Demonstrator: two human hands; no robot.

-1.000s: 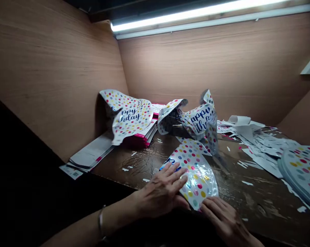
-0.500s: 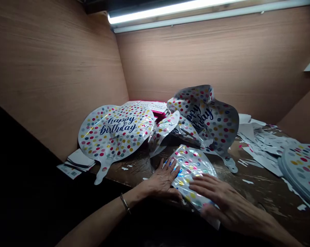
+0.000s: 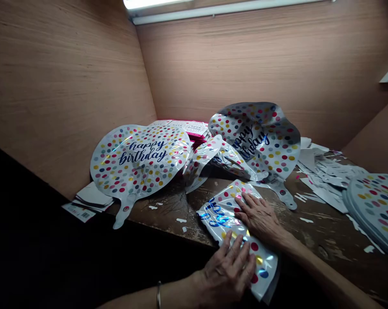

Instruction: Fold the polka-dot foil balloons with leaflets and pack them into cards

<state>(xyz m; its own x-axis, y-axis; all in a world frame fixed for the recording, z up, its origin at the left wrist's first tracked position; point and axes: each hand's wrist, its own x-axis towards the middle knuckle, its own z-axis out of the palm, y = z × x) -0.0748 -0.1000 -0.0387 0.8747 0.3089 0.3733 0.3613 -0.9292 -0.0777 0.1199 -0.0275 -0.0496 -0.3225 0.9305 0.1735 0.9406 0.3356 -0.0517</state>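
Observation:
A folded foil balloon [image 3: 256, 249], white with coloured dots and part of some blue lettering, lies across the front edge of the table. My right hand [image 3: 261, 219] rests flat on its upper right part, fingers stretched out. Nearer to me, my left hand [image 3: 228, 268] lies on its lower left part, with the fingers extended and slightly apart. Behind it sits a crumpled dotted balloon [image 3: 277, 146]. An unfolded "happy birthday" balloon [image 3: 142, 159] is spread at the left, its tail hanging over the edge. Both thumbs are mostly hidden.
A stack of flat dotted balloons [image 3: 374, 206] is at the right, beside a heap of white paper pieces [image 3: 329, 171]. Pink-edged printed packets [image 3: 190, 127] are piled at the back. White cards [image 3: 92, 197] lie at the left edge. Wooden panels [image 3: 239, 64] enclose the table.
The balloon under my hands is now folded narrower, with blue lettering showing. My left hand has moved down and right, nearer to me; my right hand has moved up onto the balloon's far part.

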